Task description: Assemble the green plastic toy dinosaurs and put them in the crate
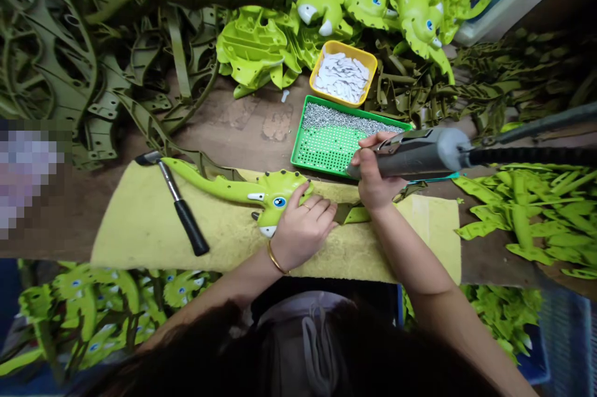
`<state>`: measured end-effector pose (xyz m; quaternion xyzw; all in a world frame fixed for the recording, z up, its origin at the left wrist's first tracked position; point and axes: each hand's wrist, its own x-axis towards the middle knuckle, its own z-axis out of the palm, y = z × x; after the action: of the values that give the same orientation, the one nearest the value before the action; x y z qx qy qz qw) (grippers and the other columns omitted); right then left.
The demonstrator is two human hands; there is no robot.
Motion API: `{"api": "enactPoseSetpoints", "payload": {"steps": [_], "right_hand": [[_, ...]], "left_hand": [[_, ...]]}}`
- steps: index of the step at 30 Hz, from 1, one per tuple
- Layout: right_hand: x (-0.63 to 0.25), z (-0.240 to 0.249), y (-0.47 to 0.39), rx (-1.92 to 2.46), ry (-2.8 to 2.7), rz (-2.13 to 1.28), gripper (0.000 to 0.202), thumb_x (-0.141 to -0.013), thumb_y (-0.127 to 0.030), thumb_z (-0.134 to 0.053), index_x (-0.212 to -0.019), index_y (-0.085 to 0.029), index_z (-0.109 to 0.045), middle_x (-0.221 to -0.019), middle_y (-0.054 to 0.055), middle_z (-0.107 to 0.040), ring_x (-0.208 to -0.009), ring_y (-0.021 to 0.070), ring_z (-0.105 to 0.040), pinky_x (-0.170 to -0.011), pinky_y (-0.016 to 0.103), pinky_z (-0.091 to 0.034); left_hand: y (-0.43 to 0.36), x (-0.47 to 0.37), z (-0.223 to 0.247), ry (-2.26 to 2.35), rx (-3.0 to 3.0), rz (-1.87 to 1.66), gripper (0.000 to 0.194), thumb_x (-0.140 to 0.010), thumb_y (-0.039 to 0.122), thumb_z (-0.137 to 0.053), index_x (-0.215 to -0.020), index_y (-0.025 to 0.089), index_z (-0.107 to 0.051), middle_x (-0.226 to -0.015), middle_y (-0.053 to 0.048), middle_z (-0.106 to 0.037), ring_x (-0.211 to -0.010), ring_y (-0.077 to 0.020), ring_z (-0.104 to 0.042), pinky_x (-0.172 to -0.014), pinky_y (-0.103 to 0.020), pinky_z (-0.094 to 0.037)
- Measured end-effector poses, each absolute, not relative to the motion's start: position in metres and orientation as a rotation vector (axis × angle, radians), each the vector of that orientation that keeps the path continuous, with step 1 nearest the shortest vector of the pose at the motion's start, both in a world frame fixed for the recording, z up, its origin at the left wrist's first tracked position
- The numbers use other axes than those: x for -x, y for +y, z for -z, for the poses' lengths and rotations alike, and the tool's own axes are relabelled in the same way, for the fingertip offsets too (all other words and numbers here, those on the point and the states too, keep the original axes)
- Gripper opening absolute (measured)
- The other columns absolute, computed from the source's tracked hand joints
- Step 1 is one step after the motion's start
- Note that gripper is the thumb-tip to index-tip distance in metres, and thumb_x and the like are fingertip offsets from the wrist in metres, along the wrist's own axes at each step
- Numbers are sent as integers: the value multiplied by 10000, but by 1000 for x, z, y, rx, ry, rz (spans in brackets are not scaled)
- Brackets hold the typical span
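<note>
A lime green dinosaur-head piece [280, 188] with a blue eye and a long curved green arm lies on the yellow cloth [140, 229]. My left hand [305, 226] rests over its right side, fingers bent and pressed on it and on the dark olive part beside it. My right hand [375, 179] is wrapped round a grey power screwdriver [415, 153], held nearly level, its front end over the near right corner of the green basket [321, 151] of small screws. To the left a hammer [184, 210] with a black handle lies on the cloth.
Behind the green basket stands a yellow basket [342, 73] of small white parts. Dark olive frames [107, 55] pile up at the left, green dinosaur heads [373, 5] at the back, green strips [550, 213] at the right. More green parts [112, 303] fill containers below the near edge.
</note>
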<state>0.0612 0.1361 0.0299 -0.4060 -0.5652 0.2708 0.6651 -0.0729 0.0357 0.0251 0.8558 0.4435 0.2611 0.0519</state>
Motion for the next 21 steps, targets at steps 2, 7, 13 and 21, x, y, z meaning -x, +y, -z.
{"api": "enactPoseSetpoints", "payload": {"steps": [2, 7, 13, 21], "right_hand": [[-60, -33, 138, 919, -1265, -605, 284, -788, -393, -670, -992, -266, -518, -841, -34, -620, -566, 87, -606, -568, 275, -556], [-70, -65, 127, 829, -1203, -569, 250, -800, -406, -660, -996, -282, -568, -843, -41, -620, -489, 51, -547, -450, 218, -493], [-89, -80, 86, 754, -1241, -720, 260, -807, -337, -659, -1060, -311, -605, -859, -58, -627, -495, 37, -541, -439, 196, -479], [-95, -43, 72, 771, -1323, -829, 320, -804, -295, -666, -1110, -329, -580, -829, -53, -606, -561, 71, -571, -507, 238, -500]], "left_hand": [[36, 73, -25, 1344, -2616, -777, 214, -918, 262, -540, -1037, 130, -659, -971, -66, -727, -933, -200, -654, -1067, -518, -405], [37, 74, -25, 1330, -2615, -773, 211, -921, 271, -538, -1030, 140, -662, -974, -58, -734, -925, -196, -659, -1066, -513, -398], [37, 73, -24, 1323, -2619, -768, 210, -919, 263, -534, -1034, 142, -663, -960, -59, -737, -922, -207, -659, -1063, -523, -380], [37, 73, -22, 1324, -2615, -745, 222, -924, 280, -528, -1040, 155, -671, -975, -65, -736, -936, -208, -655, -1067, -524, -367]]}}
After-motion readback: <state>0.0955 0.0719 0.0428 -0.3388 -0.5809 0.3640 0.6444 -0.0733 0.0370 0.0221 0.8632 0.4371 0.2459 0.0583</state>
